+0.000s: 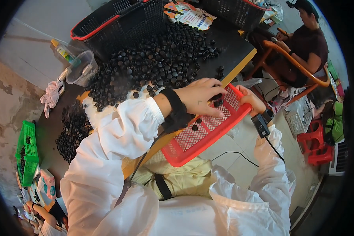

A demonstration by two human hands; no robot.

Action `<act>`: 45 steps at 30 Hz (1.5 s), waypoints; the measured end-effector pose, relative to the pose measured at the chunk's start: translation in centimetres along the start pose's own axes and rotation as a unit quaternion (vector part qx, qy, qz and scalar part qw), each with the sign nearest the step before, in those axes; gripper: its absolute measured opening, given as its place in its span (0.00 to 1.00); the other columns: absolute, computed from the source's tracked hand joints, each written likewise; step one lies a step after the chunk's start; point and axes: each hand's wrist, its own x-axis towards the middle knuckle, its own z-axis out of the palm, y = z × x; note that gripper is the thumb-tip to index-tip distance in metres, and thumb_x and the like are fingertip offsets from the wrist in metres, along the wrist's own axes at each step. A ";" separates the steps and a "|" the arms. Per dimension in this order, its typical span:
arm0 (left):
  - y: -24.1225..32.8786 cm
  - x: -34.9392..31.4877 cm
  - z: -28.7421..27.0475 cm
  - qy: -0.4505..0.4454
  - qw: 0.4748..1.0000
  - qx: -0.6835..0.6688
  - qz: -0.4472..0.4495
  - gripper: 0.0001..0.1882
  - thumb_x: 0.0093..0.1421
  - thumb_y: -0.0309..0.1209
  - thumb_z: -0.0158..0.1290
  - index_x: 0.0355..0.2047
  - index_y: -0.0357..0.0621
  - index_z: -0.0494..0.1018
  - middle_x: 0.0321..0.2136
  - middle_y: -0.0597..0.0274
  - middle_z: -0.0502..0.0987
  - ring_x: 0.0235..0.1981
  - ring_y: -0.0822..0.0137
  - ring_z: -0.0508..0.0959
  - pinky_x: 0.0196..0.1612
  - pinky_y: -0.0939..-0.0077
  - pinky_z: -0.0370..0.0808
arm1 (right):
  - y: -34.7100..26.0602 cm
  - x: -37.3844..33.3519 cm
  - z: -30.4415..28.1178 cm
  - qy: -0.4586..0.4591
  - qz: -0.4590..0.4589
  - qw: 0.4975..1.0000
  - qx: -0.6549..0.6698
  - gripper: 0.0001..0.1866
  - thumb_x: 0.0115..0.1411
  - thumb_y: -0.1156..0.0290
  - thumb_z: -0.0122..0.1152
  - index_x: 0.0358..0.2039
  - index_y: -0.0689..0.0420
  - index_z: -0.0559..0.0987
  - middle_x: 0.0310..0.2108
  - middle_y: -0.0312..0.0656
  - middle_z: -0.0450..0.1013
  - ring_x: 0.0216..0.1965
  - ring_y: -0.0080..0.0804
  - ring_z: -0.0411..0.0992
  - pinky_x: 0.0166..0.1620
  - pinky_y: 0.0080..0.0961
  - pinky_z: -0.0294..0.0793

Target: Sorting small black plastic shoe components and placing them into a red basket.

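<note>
White top with baggy sleeves is closest to the camera, above pale yellow trousers. Going left to right: a green basket with some dark bits inside sits by the left side of the table. Next comes a smaller pile of black pieces, then a clear tub farther back. Middle of the table is a huge heap of black caps, right up against a black basket with a red rim; I'd guess they're heaped there so they're within easy reach.

Left hand is palm down over the red basket, fingers curled, thumb held apart. Some black caps show between thumb and fingers, but I can't tell if they're pinched or just lying underneath. At least 2 more sit loose on the mesh nearby.

That basket is at the near table edge, reaching out over the lap, which is probably why the right hand has its fingers wrapped around the far right corner: looks like it's steadying the thing. Can't tell how much the table supports.

Far right, another person sits by an orange chair, with a red stool nearer.
</note>
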 end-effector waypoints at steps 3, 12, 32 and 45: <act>2.5 -0.6 -2.2 -0.062 0.990 -0.124 -0.014 0.36 0.55 0.51 0.58 0.58 0.42 0.66 0.57 0.46 0.64 0.61 0.52 0.61 0.62 0.62 0.58 | 0.0 -0.1 -0.1 -0.004 0.003 1.000 0.007 0.21 0.41 0.82 0.51 0.40 0.59 0.70 0.37 0.36 0.70 0.40 0.23 0.70 0.46 0.17 0.69; -4.6 5.9 -3.2 0.084 0.996 0.043 0.001 0.32 0.63 0.50 0.50 0.57 0.36 0.65 0.55 0.43 0.67 0.57 0.48 0.66 0.60 0.62 0.63 | 0.7 0.7 -0.1 -0.009 -0.001 1.000 0.013 0.18 0.41 0.82 0.50 0.36 0.57 0.70 0.34 0.35 0.70 0.35 0.21 0.69 0.38 0.15 0.69; -5.3 -3.9 -9.3 0.125 0.895 0.148 -0.401 0.42 0.54 0.69 0.43 0.63 0.61 0.61 0.61 0.45 0.60 0.62 0.39 0.57 0.61 0.46 0.59 | 1.6 0.6 0.0 -0.005 -0.009 0.999 0.039 0.19 0.41 0.85 0.49 0.37 0.58 0.69 0.36 0.35 0.69 0.39 0.23 0.69 0.44 0.15 0.68; -2.2 -0.1 -6.4 -0.107 0.922 0.157 -0.337 0.29 0.62 0.58 0.35 0.59 0.66 0.65 0.58 0.42 0.58 0.59 0.41 0.57 0.60 0.49 0.57 | 1.1 0.7 0.8 0.002 -0.007 0.999 0.045 0.19 0.40 0.84 0.50 0.37 0.58 0.68 0.35 0.35 0.69 0.38 0.22 0.70 0.43 0.15 0.69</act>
